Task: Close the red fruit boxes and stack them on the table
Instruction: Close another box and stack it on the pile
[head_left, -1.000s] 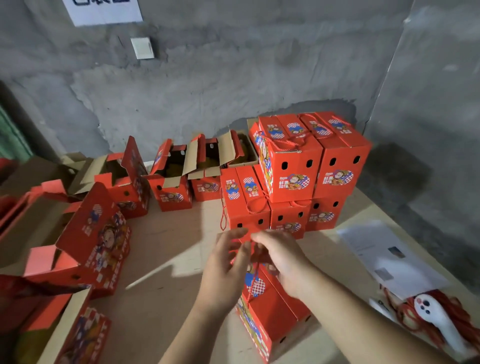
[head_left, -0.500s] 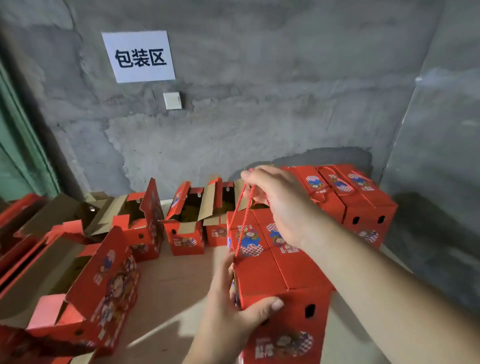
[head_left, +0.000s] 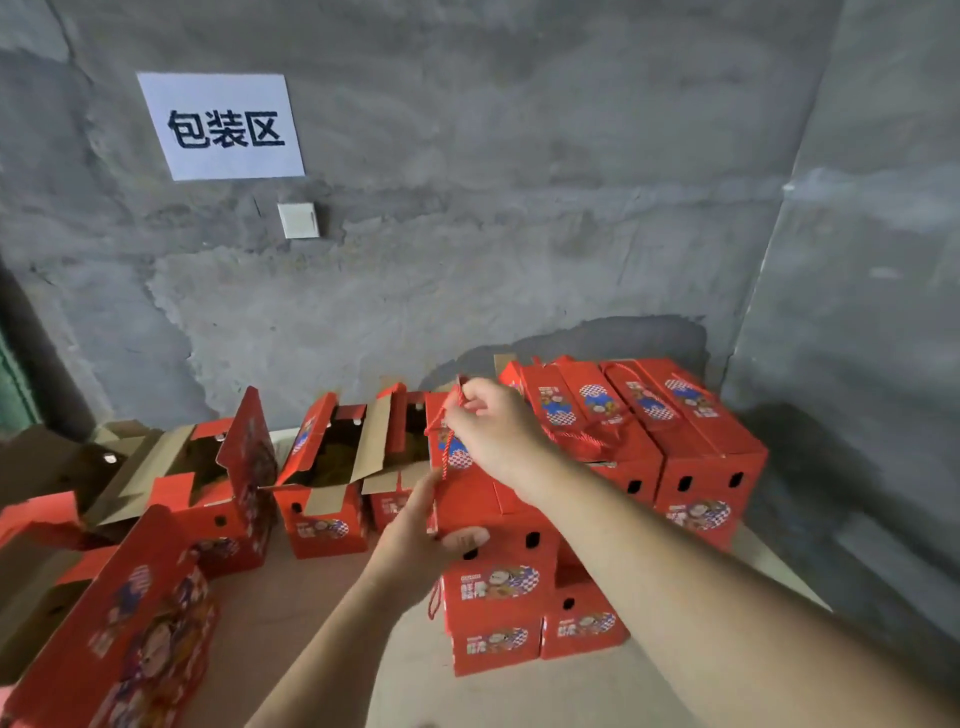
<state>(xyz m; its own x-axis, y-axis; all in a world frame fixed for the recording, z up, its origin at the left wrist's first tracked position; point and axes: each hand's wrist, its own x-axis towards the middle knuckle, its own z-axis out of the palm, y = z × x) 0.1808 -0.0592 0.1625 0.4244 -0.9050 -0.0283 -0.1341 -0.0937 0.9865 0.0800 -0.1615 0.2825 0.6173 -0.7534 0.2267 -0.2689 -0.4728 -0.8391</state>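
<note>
The closed red box (head_left: 493, 540) is being set on the lower tier of the stack (head_left: 644, 457), at the near left corner. The right hand (head_left: 498, 431) pinches the red cord handle (head_left: 441, 431) from above; its grip is narrow, closed on the cord. The left hand (head_left: 415, 540) clasps the box's left face, thumb across the front. To seat it well, lower it square, edges flush with the boxes beneath, and release the cord last. Left of the left-hand grip, three open boxes (head_left: 322, 483) stand on the worktop (head_left: 291, 613), flaps up; their dark interiors cannot be made out. Right of the right-hand grip, the stacked boxes are shut, contents hidden.
</note>
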